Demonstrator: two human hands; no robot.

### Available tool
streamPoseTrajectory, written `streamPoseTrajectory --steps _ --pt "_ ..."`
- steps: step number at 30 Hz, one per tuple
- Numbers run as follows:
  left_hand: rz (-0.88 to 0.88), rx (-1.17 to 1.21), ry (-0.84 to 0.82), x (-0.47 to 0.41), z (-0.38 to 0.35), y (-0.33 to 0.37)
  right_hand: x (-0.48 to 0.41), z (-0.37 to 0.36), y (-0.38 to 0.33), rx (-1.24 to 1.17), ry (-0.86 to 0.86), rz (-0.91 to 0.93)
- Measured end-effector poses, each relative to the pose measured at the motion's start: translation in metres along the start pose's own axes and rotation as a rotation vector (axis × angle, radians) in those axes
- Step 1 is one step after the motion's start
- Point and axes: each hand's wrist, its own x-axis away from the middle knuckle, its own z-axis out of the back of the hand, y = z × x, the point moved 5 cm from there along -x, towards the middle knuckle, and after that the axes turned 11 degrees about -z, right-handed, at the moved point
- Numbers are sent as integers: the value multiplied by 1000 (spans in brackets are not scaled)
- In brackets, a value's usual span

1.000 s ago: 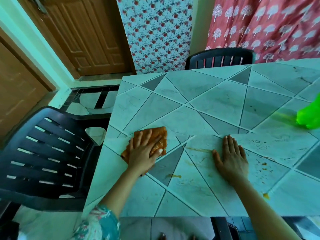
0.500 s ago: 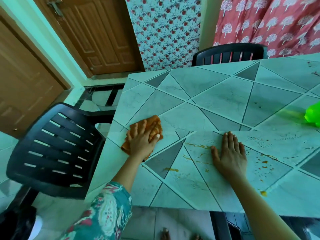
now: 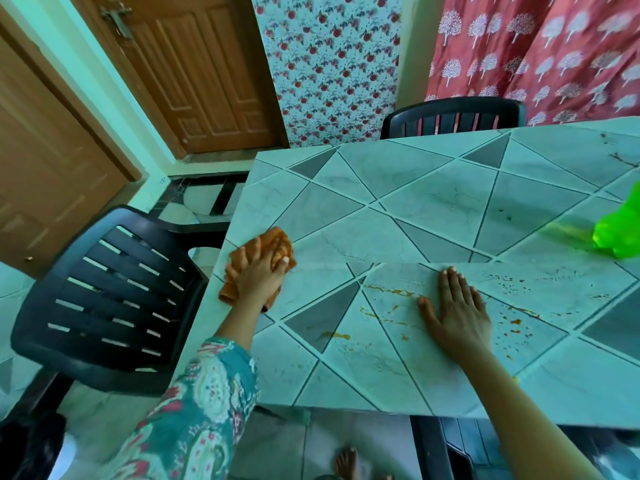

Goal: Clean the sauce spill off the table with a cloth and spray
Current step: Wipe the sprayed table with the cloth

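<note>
Nothing here can be read: no words, labels, brand names, numbers or signs. The green bottle [image 3: 620, 233] at the right edge of the table [image 3: 433, 202] is blurred and partly out of view, so any label on it cannot be made out.
</note>
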Motion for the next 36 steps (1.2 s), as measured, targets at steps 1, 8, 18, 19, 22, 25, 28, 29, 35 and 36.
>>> streamPoseTrajectory --steps 1,8,18,19,22,25,28,29,35,36 --pt "-76 -7 -2 -3 -5 25 -1 1 6 8 3 -6" --pt "-596 -51 15 73 -43 115 -4 9 57 -26 23 -128" --pt "-91 5 77 -5 -11 59 -5 12 64 -42 62 -159" --pt "-129 8 65 -10 -14 79 -6 13 65 -35 59 -158" --pt "-353 -25 19 3 -33 145 -5 13 64 -31 59 -159" --pt "-599 -26 -14 51 -52 185 -5 12 64 -40 54 -162" --pt "-723 -41 40 75 -57 160 -5 11 65 -41 53 -161" --pt "-699 -41 54 72 -54 144 -5 10 66 -46 55 -161" --pt "-311 -2 48 5 -31 122 -5 10 65 -68 66 -148" --pt "-311 6 44 -1 -33 136 -5 10 66 -66 69 -148"
